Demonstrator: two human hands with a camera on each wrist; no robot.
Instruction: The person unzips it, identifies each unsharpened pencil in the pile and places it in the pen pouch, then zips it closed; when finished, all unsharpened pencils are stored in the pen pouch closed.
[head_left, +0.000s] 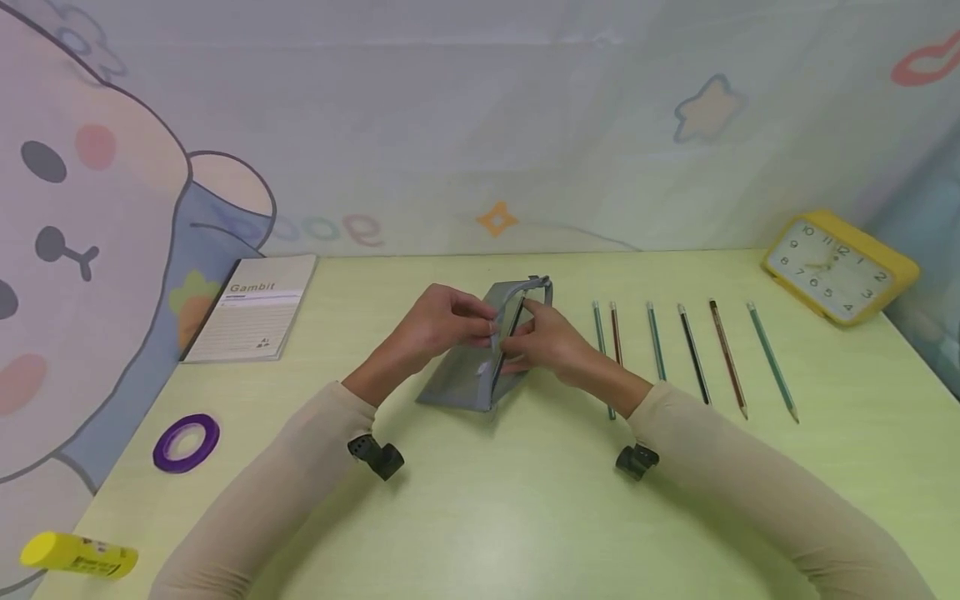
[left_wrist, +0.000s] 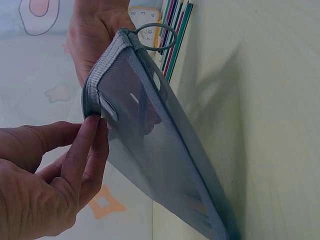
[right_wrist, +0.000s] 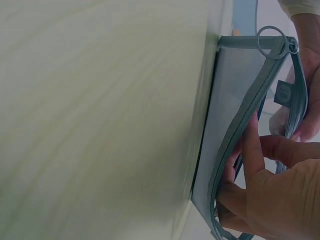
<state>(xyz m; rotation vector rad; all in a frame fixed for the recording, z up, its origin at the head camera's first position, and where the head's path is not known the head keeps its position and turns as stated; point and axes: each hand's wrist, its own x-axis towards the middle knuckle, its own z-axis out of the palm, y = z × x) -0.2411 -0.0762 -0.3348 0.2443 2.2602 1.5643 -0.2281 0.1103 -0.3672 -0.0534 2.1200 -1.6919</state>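
Pale green desk (head_left: pixel 480 517): both hands pinched grey mesh zip pouch (head_left: pixel 468 379) mouth apart, left hand (head_left: pixel 438 321) and right hand (head_left: pixel 543 337) either side, long axis running away from wrists.

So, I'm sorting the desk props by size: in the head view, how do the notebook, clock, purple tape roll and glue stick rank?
Largest to smallest, as they look:
1. notebook
2. clock
3. glue stick, nearer the camera, so unsure against
4. purple tape roll

Head view high, facing down the desk (head_left: pixel 480 517), wrist views close, all sharing the pencil pouch (head_left: pixel 480 367).
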